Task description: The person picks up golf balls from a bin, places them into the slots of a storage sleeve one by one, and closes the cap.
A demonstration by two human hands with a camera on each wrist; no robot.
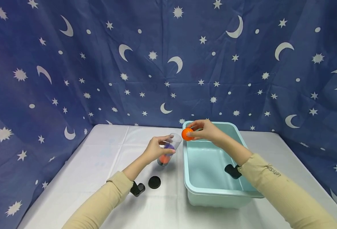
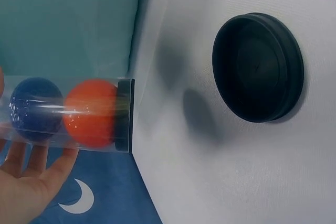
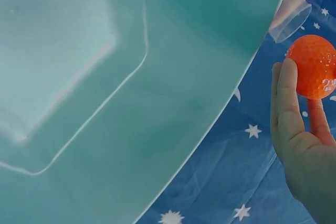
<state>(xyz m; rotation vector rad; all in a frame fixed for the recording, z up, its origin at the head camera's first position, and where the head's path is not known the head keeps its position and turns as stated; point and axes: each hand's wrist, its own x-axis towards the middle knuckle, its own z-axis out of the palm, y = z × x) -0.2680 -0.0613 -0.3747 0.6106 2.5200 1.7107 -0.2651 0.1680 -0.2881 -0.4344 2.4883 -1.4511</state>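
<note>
My left hand (image 1: 154, 149) grips a clear plastic tube (image 2: 58, 141), tilted, its open mouth leaning towards the bin. Inside it a dark blue-purple ball (image 2: 35, 109) and an orange-red ball (image 2: 90, 113) sit in a row above the black cap on its closed end (image 2: 124, 115). Between thumb and fingers my right hand (image 1: 205, 129) pinches an orange dimpled golf ball (image 3: 313, 66). That ball is just right of the tube's mouth, by the bin's far left corner, apart from the tube. A loose black round lid (image 2: 258, 67) lies on the table, hollow side up.
A pale teal plastic bin (image 1: 189, 187) stands on the right of the white-covered table (image 1: 105, 146); its visible floor is bare. Black wrist camera mounts (image 1: 137, 189) hang below the sleeves. Behind the table hangs a blue curtain (image 1: 145, 41) with moons and stars.
</note>
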